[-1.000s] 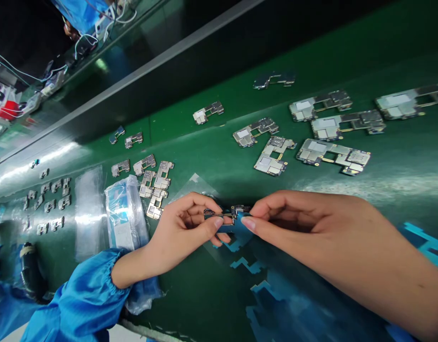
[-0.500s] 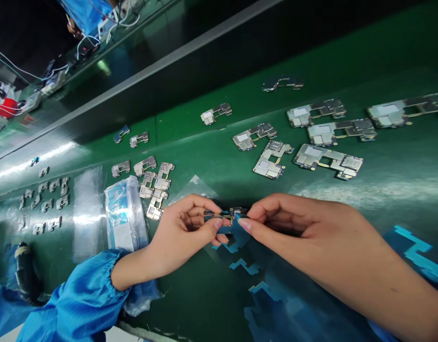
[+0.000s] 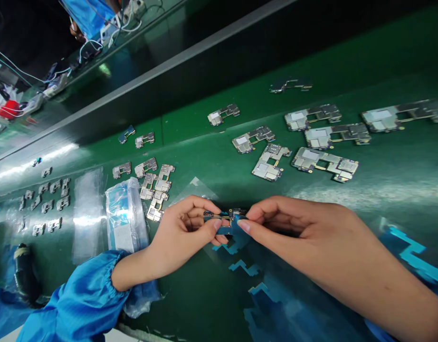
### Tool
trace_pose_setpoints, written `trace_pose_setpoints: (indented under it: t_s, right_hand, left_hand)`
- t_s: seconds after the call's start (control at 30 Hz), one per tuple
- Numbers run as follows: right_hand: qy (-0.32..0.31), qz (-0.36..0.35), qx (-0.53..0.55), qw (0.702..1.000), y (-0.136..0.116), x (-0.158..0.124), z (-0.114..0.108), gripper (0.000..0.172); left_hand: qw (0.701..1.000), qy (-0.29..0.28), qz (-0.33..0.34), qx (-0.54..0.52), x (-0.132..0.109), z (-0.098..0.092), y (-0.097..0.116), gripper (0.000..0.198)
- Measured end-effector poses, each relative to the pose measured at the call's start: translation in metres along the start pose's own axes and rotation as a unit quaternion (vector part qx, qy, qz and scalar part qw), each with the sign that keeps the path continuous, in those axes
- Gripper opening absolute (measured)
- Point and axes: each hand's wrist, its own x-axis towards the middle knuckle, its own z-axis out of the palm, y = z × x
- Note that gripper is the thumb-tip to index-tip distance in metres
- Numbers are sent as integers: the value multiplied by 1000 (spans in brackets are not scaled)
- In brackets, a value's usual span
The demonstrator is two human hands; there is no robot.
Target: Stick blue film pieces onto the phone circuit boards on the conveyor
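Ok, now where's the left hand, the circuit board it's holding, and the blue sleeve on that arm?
Left hand [image 3: 178, 232]: head view, on the middle of the hand.
Circuit board [image 3: 236, 212]: head view, on its dark end toward the picture's right.
Blue sleeve [image 3: 80, 289]: head view, on the loose cloth.

On my feed, L hand [image 3: 183, 232] hides pt of the held board [image 3: 236, 212]; R hand [image 3: 311, 223] covers its R end. R forearm [image 3: 393, 289] gets cut by the frame. Dark bd [image 3: 292, 86] nr the surface's [image 3: 194, 294] far edge: too dim/blurry to read. Small bds [image 3: 63, 203] twd its left end: too tiny for detail.
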Motion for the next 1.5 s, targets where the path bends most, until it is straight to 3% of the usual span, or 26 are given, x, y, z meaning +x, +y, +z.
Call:
trace_pose_setpoints:
  t_s: [0.43, 0.67, 1.13, 1.5]
  right_hand:
    - [25, -15, 13, 1000, 3, 0, 2, 21]
    - [24, 24, 37, 999, -8, 2, 0, 21]
    - [21, -33, 22, 999, -2, 3, -2, 18]
    - [31, -30, 2, 999, 9, 3, 3, 21]
  left_hand:
    - [1000, -20, -4, -16, 0, -3, -3, 19]
    - [999, -34, 6, -22, 1, -3, -6, 15]
    - [999, -40, -8, -22, 2, -4, -6, 14]
    - [999, -47, 8, -7, 2, -5, -6, 12]
